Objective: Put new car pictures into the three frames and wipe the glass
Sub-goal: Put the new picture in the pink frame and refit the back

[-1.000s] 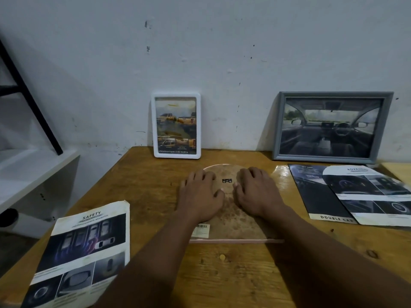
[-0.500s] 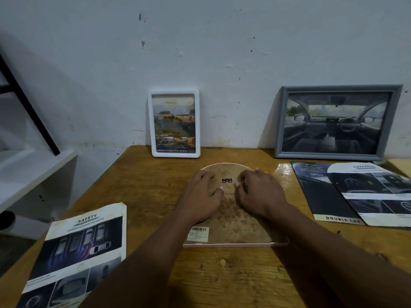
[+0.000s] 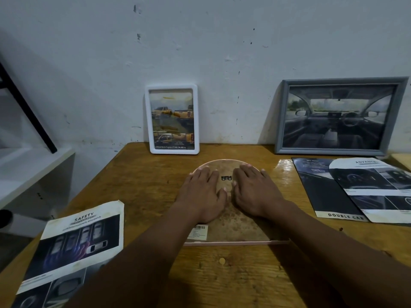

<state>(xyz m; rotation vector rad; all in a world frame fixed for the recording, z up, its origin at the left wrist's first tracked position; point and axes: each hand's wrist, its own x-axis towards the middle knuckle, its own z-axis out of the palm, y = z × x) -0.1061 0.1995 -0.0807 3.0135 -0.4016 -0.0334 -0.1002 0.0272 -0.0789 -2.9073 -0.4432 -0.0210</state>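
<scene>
Left hand (image 3: 201,194), right hand (image 3: 255,192) on frame (image 3: 240,227)

Dim, soft light on your view; glare glints off the worktop (image 3: 285,168), edges bow, corners slightly blurred.

Before me the arch-topped pink frame (image 3: 233,227) lies face down, brown backing up. The white plastic frame (image 3: 148,121) and the grey wooden frame (image 3: 281,121) lean against the wall (image 3: 233,63), each with a car picture inside. A SAFETY car page (image 3: 82,241) lies flat at my left, two overlapping car pages (image 3: 329,192) at my right.

Wooden table (image 3: 142,174), loaded.
Arched frame (image 3: 233,223) is lying centrally; white frame (image 3: 172,120), grey frame (image 3: 338,117) standing behind; safety leaflet (image 3: 82,241) left, dark leaflets (image 3: 355,190) right.
</scene>
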